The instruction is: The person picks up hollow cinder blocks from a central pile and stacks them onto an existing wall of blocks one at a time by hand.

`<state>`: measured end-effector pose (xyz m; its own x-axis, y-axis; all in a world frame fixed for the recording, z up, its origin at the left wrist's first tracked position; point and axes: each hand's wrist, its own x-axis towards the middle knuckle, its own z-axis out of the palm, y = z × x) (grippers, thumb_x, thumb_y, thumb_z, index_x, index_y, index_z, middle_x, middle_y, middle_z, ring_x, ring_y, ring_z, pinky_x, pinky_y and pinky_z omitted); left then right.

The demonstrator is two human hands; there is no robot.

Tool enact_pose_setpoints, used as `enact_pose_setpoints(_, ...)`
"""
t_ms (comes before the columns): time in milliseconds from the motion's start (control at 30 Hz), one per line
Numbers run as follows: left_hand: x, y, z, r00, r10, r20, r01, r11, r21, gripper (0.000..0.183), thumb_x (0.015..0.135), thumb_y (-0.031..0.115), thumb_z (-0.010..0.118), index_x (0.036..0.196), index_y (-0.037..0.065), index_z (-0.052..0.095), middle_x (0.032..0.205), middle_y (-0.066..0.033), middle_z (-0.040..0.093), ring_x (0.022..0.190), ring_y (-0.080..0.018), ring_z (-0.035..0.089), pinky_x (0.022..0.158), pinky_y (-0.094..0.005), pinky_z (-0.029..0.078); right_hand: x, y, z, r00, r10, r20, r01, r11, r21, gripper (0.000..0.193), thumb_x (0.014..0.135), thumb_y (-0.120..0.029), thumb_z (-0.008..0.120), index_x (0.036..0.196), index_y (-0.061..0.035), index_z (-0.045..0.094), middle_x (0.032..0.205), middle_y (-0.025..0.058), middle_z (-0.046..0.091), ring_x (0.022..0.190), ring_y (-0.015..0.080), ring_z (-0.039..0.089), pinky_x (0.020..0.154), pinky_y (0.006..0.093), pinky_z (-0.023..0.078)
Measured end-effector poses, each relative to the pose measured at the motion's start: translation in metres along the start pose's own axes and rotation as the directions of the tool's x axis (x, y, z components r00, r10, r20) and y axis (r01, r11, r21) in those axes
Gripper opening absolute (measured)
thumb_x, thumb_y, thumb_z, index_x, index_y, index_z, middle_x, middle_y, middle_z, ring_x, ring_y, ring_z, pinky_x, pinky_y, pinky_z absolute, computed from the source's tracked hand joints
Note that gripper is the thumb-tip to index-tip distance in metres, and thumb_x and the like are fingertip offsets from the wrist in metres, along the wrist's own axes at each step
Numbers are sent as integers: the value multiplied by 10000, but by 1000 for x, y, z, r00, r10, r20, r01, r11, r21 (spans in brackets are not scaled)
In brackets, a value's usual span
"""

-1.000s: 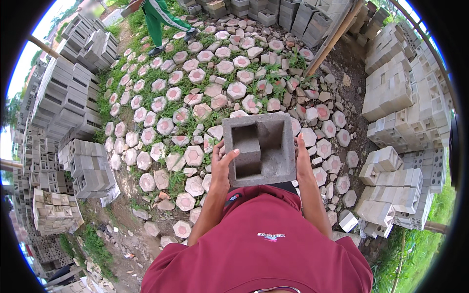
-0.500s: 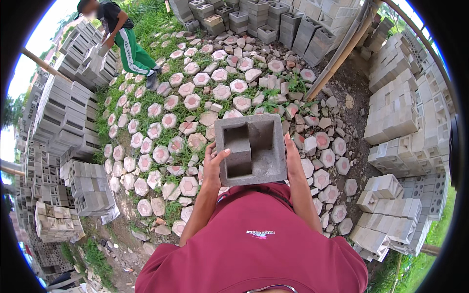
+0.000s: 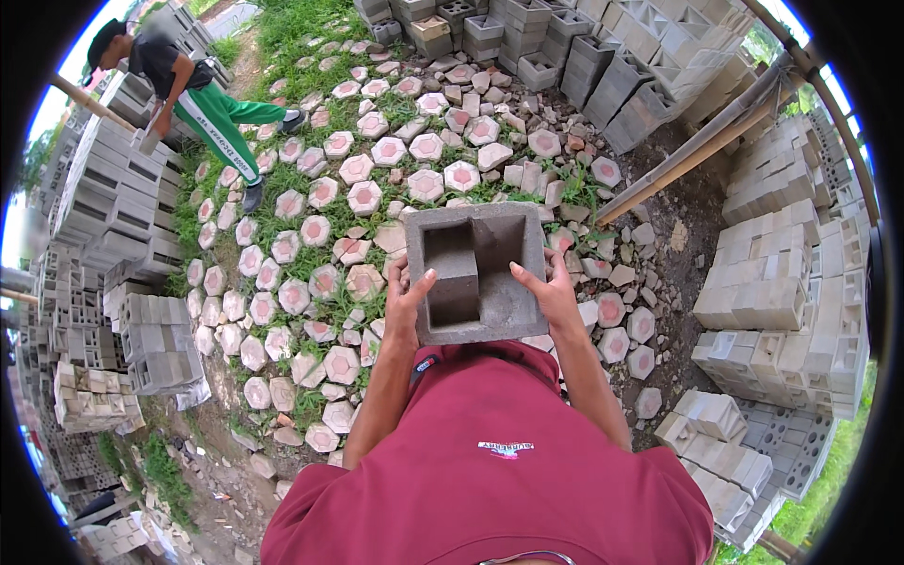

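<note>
Between my two hands, in front of my waist, is a grey concrete block with its hollow side facing up. Its inside shows two deep recesses on the left and a stepped inner wall. My left hand clasps the left side, with the thumb over the near-left rim. On the opposite side my right hand grips the block, its thumb reaching over the right rim. Most of the fingers are hidden behind the block's outer walls.
Hexagonal pavers with reddish centres lie among grass and rubble ahead. Stacked concrete blocks line the right; more stacks stand left. A slanting wooden pole rises at right. Another person bends over the left stacks, holding a block.
My right thumb has come over onto the block's rim. The view has shifted a little to the right. The other person has stepped further left, legs now spread apart.
</note>
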<state>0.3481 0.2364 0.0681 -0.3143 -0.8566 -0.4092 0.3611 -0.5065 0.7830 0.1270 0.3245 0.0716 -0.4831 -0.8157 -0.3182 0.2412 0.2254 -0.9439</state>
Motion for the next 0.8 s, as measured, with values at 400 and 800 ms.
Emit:
enact_pose_setpoints(400, 263, 66, 44, 976, 22, 214, -69, 975, 211, 907, 577, -61, 514, 1461, 42, 339, 1190, -90, 556, 987, -196, 559, 803, -275, 466, 235, -64, 50, 994, -4, -105, 9, 999, 47, 691, 752, -113, 783, 1309, 11, 393, 1016, 137, 621, 872, 188, 632, 751, 309, 524)
enact_pose_setpoints(800, 485, 151, 101, 941, -224, 254, 89, 887, 452, 923, 633, -83, 493, 1515, 43, 250, 1144, -95, 588, 866, -136, 554, 720, -233, 458, 428, -109, 85, 981, 76, -176, -68, 996, 55, 738, 699, -6, 722, 1335, 49, 351, 1120, 156, 566, 946, 202, 600, 794, 321, 510)
